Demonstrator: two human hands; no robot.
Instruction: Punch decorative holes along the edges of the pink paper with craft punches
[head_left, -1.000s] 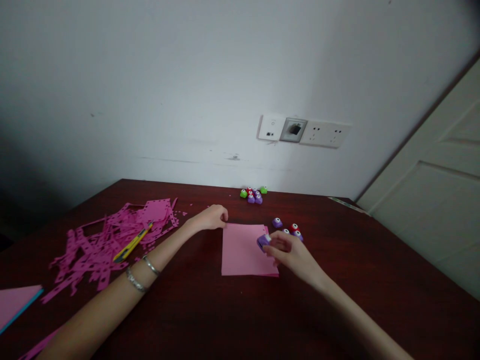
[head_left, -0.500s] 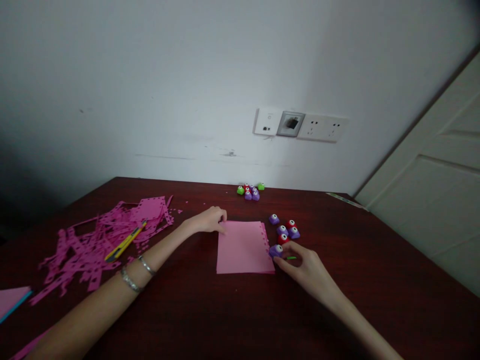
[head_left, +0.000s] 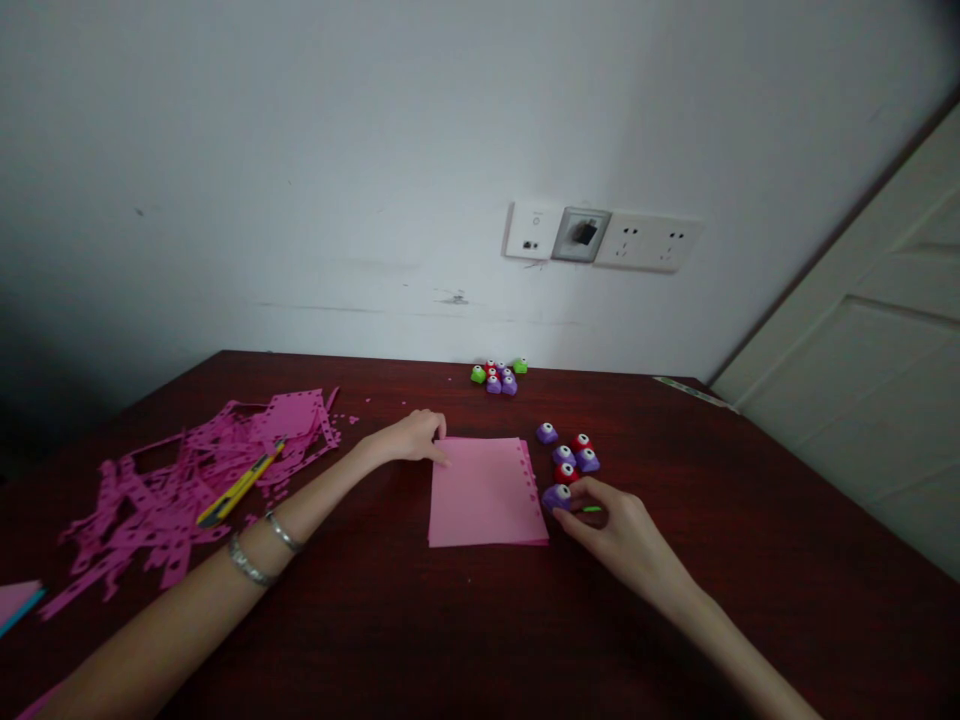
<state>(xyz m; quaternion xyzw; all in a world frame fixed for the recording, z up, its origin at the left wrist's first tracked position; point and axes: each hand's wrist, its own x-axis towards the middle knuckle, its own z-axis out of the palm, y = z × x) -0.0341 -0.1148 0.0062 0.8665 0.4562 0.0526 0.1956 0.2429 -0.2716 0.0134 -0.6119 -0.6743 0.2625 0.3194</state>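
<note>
A stack of pink paper (head_left: 484,495) lies flat on the dark table, with a row of small punched holes along its right edge. My left hand (head_left: 420,437) is at its upper left corner, the thumb over the paper and the other fingers curled; it grips the sheets there. Between the thumb and fingers of my right hand (head_left: 619,525) is a purple paper punch (head_left: 556,497), just off the paper's right edge. Just behind it stand more small punches, among them a red punch (head_left: 565,473) and a purple punch (head_left: 547,433). A bit of green (head_left: 592,509) shows beside my right fingers.
Pink paper scraps (head_left: 172,480) are heaped at the left, with a yellow utility knife (head_left: 241,487) on them. Several more punches (head_left: 493,382) stand near the wall. Another paper pad (head_left: 19,602) lies at the far left edge. Wall sockets (head_left: 649,240) are above the table.
My right hand and the purple punch have shifted slightly right, away from the paper's edge. My left hand keeps its place at the corner. The view has moved a little.
</note>
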